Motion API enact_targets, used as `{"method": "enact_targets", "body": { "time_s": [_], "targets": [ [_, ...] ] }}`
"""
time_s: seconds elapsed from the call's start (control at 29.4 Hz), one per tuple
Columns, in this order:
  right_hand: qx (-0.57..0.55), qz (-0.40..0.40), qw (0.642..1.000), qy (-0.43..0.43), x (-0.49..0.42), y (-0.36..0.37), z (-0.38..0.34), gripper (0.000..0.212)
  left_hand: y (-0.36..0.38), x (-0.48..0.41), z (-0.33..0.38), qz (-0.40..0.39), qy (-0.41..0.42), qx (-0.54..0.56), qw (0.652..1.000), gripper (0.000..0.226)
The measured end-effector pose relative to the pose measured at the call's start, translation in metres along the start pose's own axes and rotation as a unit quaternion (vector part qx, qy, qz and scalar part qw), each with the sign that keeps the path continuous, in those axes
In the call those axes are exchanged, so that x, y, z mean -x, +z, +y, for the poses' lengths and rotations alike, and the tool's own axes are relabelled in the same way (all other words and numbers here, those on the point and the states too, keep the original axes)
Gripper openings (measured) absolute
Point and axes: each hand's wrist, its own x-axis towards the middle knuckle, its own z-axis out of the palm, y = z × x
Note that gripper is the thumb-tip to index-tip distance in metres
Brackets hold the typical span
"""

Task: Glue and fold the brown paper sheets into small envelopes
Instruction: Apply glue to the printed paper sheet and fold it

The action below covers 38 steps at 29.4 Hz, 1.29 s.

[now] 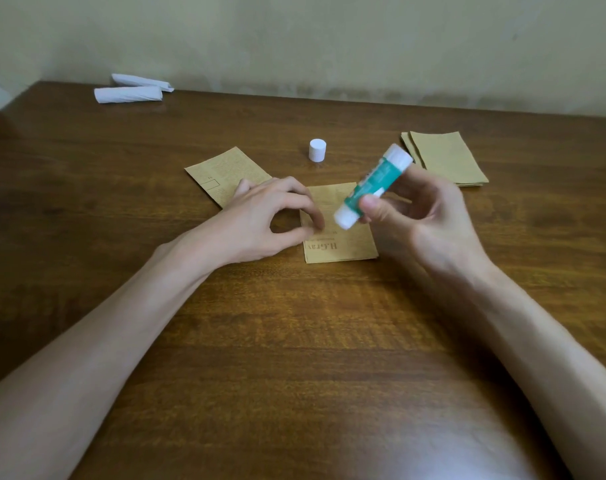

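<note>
Brown paper sheet point(343, 239) lies flat mid-tabletop point(294, 341), its left edge pinched by the left hand point(270, 216), while the right hand point(422, 216) keeps a closed grip on the uncapped glue stick point(370, 187) just above it, so gluing seems in hand, and next the tip must be lowered onto an edge strip.

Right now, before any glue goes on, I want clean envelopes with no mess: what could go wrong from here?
1. The left hand holds the sheet only at its left edge, so the glue stick in the right hand may drag or crease it.
2. The sheet lies straight on the table; strokes past its edge would likely smear the wood.
3. The cap stands loose behind; an arm could knock it away.
</note>
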Motion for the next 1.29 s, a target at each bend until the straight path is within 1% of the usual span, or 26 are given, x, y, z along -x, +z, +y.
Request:
{"method": "enact_targets", "body": {
  "time_s": [0.1, 0.24, 0.31, 0.48, 0.61, 0.71, 0.82, 0.88, 0.95, 0.99, 1.06, 1.09, 1.19, 1.29],
  "targets": [
    [0.107, -0.025, 0.994, -0.023, -0.003, -0.002, 0.006, 0.033, -0.001, 0.0, 0.0, 0.001, -0.003, 0.0, 1.0, 0.022],
    [0.208, -0.079, 0.974, -0.047, -0.004, 0.001, 0.012, 0.032, -0.001, 0.0, 0.001, -0.001, -0.001, 0.003, 1.0, 0.018],
    [0.221, -0.095, 0.969, -0.048, -0.003, 0.002, 0.011, 0.031, -0.001, 0.0, 0.001, 0.004, 0.0, 0.005, 1.0, 0.02],
    [0.229, -0.094, 0.967, -0.053, -0.005, 0.001, 0.008, 0.03, -0.001, 0.0, 0.001, 0.004, -0.005, 0.003, 1.0, 0.025],
    [0.236, -0.14, 0.96, -0.055, -0.007, -0.004, 0.005, 0.026, 0.0, 0.0, 0.002, 0.006, -0.002, 0.003, 1.0, 0.024],
    [0.231, -0.177, 0.956, -0.046, -0.01, -0.007, 0.004, 0.029, 0.0, 0.0, 0.002, 0.005, -0.005, 0.003, 1.0, 0.026],
    [0.225, -0.199, 0.953, -0.039, -0.011, -0.011, 0.003, 0.03, -0.001, 0.0, 0.002, 0.001, -0.006, 0.0, 1.0, 0.024],
    [0.173, -0.196, 0.965, -0.036, -0.008, -0.014, 0.0, 0.03, -0.001, 0.0, 0.003, 0.001, -0.006, 0.003, 1.0, 0.023],
    [0.074, -0.161, 0.984, -0.023, -0.006, -0.016, -0.003, 0.031, -0.001, 0.0, 0.003, 0.005, -0.002, 0.005, 1.0, 0.021],
    [0.046, -0.135, 0.989, -0.024, -0.005, -0.016, -0.004, 0.032, -0.001, 0.001, 0.003, 0.005, -0.001, 0.004, 1.0, 0.02],
    [0.058, -0.09, 0.993, -0.051, -0.008, -0.014, 0.0, 0.032, 0.0, 0.001, 0.003, 0.004, -0.003, 0.004, 1.0, 0.016],
    [0.073, -0.081, 0.992, -0.059, -0.01, -0.011, 0.003, 0.032, -0.001, 0.001, 0.003, 0.001, -0.005, 0.005, 1.0, 0.015],
    [0.107, -0.093, 0.988, -0.06, -0.014, 0.004, 0.01, 0.03, -0.001, 0.002, 0.006, 0.001, -0.008, 0.007, 1.0, 0.014],
    [0.152, -0.101, 0.981, -0.065, -0.014, 0.012, 0.016, 0.026, 0.0, 0.003, 0.006, 0.017, -0.014, 0.007, 1.0, 0.023]
  ]
}}
